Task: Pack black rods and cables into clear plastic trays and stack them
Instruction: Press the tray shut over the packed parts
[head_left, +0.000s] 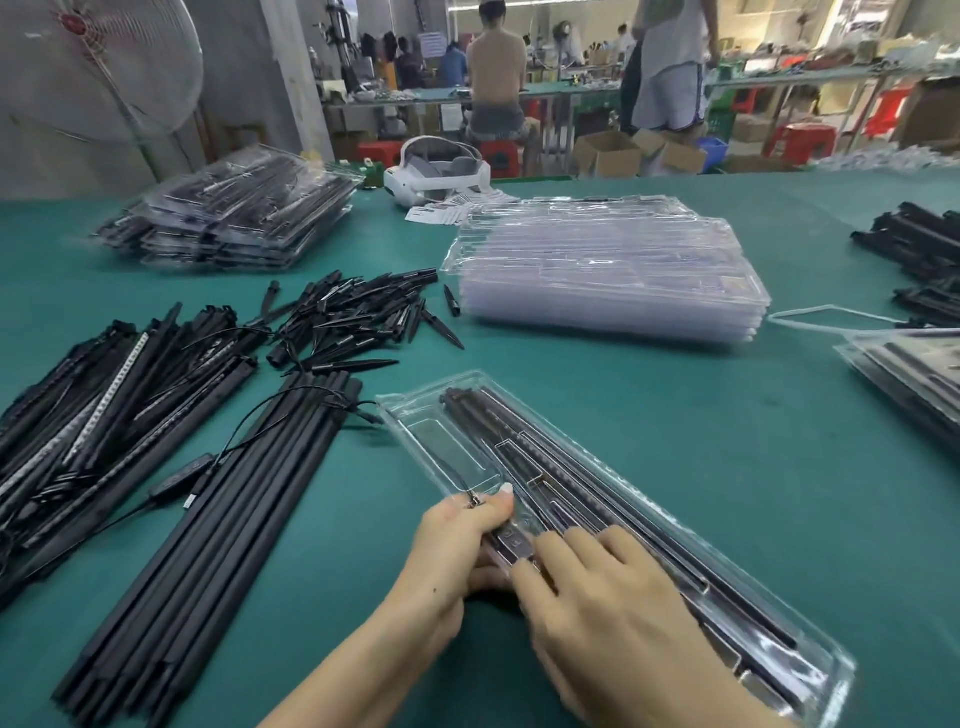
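A: Which step is in hand now?

B: I think it is the packing of one tray. The clear tray (613, 525) lies slanted on the green worktop (649, 405), just in front of the person. Black rods (524, 447) already lie in its long channels.

A: And the hands?

B: The left hand (457, 545) holds the tray at its near left edge. Its thumb lies on top and seems to pinch a thin cable (462, 480) with a small metal end against the plastic; the other fingers go under the tray, so I cannot see them. The right hand (608, 597) rests flat on the tray, fingers straight and close together, and their tips press on a small black control box (511, 543) in its pocket.

A: So what does the next move call for?

B: In my judgement, the cable must be tucked down into the empty pocket on the left side, so nothing stands above the rim. Then the tray can go to a stack.

A: Where is the stack?

B: Filled trays (228, 218) are piled far left on the worktop. Empty trays (608, 270) stand in the middle, behind the one in work. Loose rods with cables (218, 499) lie at the left, and black spikes (358, 312) behind them.
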